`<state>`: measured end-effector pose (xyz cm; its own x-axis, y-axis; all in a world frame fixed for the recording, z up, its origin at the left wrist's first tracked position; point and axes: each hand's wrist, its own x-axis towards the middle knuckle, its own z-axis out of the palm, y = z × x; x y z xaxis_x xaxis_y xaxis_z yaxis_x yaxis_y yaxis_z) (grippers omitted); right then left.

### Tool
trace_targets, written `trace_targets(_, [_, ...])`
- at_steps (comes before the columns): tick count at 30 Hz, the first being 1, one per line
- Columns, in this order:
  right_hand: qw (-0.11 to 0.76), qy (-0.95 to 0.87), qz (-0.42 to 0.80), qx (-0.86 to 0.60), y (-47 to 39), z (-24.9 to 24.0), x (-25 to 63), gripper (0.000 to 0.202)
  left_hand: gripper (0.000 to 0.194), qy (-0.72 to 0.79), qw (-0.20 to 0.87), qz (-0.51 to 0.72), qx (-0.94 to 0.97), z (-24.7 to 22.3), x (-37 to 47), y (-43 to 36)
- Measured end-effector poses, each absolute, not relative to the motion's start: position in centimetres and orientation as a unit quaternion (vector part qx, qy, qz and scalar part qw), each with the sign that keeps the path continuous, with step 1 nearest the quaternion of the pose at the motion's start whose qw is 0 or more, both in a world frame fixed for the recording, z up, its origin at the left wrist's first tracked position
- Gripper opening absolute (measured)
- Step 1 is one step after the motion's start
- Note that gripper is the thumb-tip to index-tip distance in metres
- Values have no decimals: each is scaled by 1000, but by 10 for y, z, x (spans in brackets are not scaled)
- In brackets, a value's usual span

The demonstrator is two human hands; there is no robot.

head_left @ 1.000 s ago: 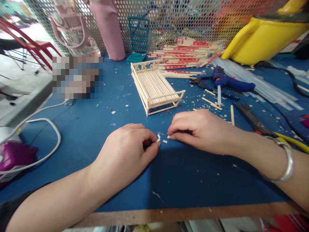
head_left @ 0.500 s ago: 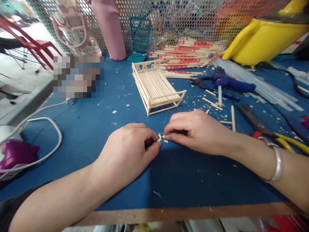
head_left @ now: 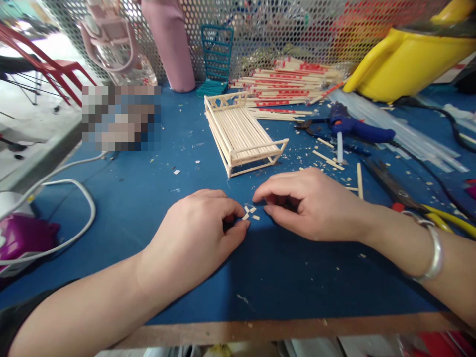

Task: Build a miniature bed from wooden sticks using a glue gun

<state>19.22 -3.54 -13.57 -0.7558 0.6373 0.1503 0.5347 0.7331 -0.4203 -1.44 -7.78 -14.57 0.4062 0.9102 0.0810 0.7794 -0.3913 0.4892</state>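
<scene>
Several tiny cut pieces of wooden stick (head_left: 252, 210) lie in a small cluster on the blue tabletop, between my two hands. My left hand (head_left: 204, 223) rests on the table at their left, thumb and forefinger curled nearly together against the nearest piece; whether anything is between the tips is hidden. At their right is my right hand (head_left: 308, 203), thumb and forefinger apart, with nothing visible between them. Just beyond the hands stands a miniature bed (head_left: 249, 131) made of pale round sticks, with a slatted base and raised end rails.
Paper-wrapped chopsticks (head_left: 282, 89) are piled behind the bed. To the right lie a blue glue gun (head_left: 357, 129), clear glue sticks (head_left: 420, 134), pliers (head_left: 394, 183) and stick offcuts (head_left: 329, 159). A teal miniature chair (head_left: 216, 59), pink bottle (head_left: 171, 49) and yellow watering can (head_left: 409, 64) stand behind.
My right thumb and forefinger have parted and drawn back slightly to the right, away from the small stick pieces, which now show more fully. My left hand has barely moved.
</scene>
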Motion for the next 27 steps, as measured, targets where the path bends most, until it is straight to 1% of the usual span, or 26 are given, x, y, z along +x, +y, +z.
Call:
trace_targets(4, [129, -927, 194, -294, -37, -134, 196, 11, 11, 514, 190, 174, 818, -146, -15, -78])
trace_targets(11, [114, -932, 185, -289, -37, -137, 193, 14, 13, 514, 204, 168, 816, -146, -16, -78])
trace_targets(20, [127, -929, 171, -302, -41, -140, 187, 14, 17, 498, 211, 172, 824, -146, -16, -76])
trace_targets(27, [135, -921, 172, -321, -43, -142, 185, 11, 15, 505, 210, 167, 821, -145, -15, -76])
